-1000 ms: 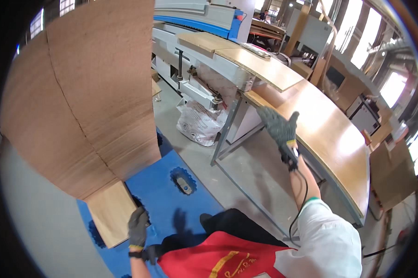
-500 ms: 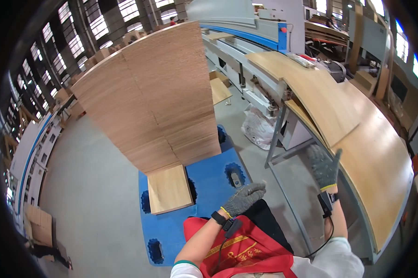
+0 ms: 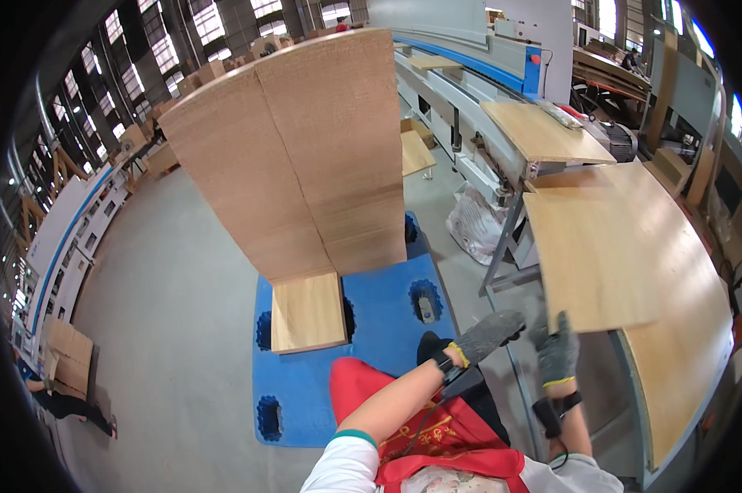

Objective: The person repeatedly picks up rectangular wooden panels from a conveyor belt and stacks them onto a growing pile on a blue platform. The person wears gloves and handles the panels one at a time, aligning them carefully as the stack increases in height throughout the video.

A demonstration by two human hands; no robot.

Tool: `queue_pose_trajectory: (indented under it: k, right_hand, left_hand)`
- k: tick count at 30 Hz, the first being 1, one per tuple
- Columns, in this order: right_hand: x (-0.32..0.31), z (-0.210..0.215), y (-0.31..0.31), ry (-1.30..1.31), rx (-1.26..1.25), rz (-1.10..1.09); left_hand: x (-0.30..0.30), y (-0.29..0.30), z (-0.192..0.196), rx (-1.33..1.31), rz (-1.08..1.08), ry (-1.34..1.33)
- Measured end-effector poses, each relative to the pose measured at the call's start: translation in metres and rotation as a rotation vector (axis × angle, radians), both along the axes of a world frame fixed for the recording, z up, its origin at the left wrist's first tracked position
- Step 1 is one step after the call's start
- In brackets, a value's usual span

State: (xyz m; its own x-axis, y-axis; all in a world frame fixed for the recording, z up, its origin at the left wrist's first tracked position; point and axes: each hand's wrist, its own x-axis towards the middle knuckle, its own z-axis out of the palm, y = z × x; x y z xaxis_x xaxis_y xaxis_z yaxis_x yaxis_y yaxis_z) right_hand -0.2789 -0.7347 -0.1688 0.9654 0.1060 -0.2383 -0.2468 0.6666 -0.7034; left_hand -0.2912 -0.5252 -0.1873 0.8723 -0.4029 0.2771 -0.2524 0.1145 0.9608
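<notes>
My right hand, in a grey glove, grips the near edge of a light wooden panel. Its thumb lies on the panel's top face, and the other fingers are partly hidden at the edge. The panel slants over the side of a curved worktable with a smooth wood-coloured top. To the left of that grip, my gloved left hand reaches over my lap with fingers stretched out and nothing in them. It is near the panel's corner but apart from it.
Another panel lies at the table's far end, beside a long machine. A tall stack of boards stands on a blue pallet, with a small wooden board stack in front. A person is at far left.
My right hand has taken hold of the panel and drawn it toward me, off the panel at the far end. My left hand has moved right. The view has shifted.
</notes>
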Motion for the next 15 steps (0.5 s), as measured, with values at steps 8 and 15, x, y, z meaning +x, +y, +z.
queue_pose_trajectory:
  k: [8,15]
  right_hand:
    - [-0.090,-0.007,-0.039,-0.183,0.374,0.160]
    - [-0.088,-0.013,0.025,0.101,-0.028,-0.001]
  left_hand:
    - [-0.026,0.019,-0.032,0.061,0.098,-0.012]
    - [-0.118,0.041,-0.042,-0.639,0.385,0.311]
